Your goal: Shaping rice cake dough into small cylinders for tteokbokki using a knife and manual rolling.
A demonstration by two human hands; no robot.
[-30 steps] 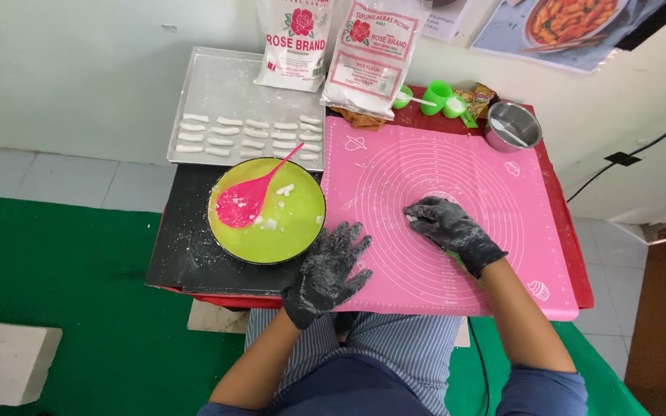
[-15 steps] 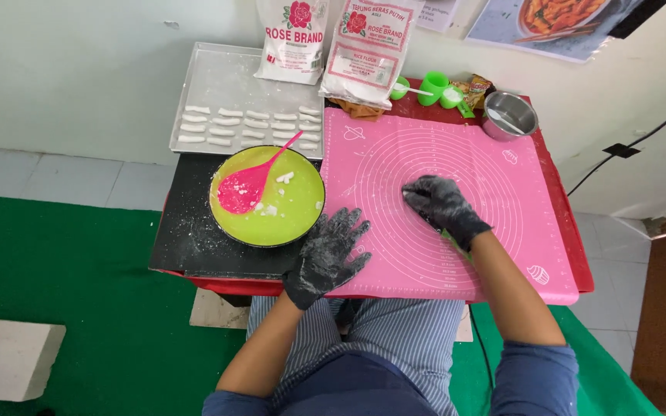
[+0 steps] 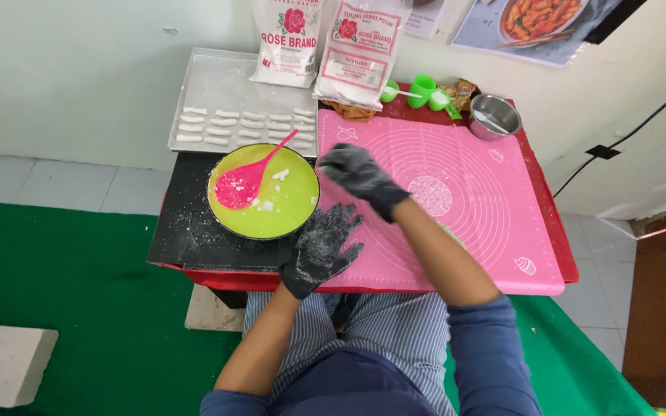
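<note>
"Two hands in the head view, both in dusty dark gloves. What has moved?"

"Mostly the right hand (image 3: pixel 360 176). Half a second ago it lay in the middle of the pink mat (image 3: pixel 464 192); now it has swung across to the mat's far left corner, just beside the rim of the green bowl (image 3: pixel 290 212) and near the tray (image 3: pixel 217 85)."

"And its grip?"

"Fingers curled inward. There may be a white speck at the fingertips, but I cannot tell whether it holds anything."

"The left hand (image 3: pixel 321 250)?"

"It has hardly shifted. It is spread wide and flat, holding nothing, on the near edge where the mat meets the black board (image 3: pixel 186 223), just below the bowl."

"So the work has moved off the open mat?"

"I'd judge so: both hands are now gathered around the bowl."

"How does the bowl look?"

"It sits on the black board on the table (image 3: pixel 556 231), left of the mat. A pink spoon (image 3: pixel 244 181) rests in it, handle toward the tray, with a few white lumps on the green. Flour is smeared on the board around it."

"The tray?"

"Rows of small white dough pieces (image 3: pixel 244 123) lie along its near half."
</note>
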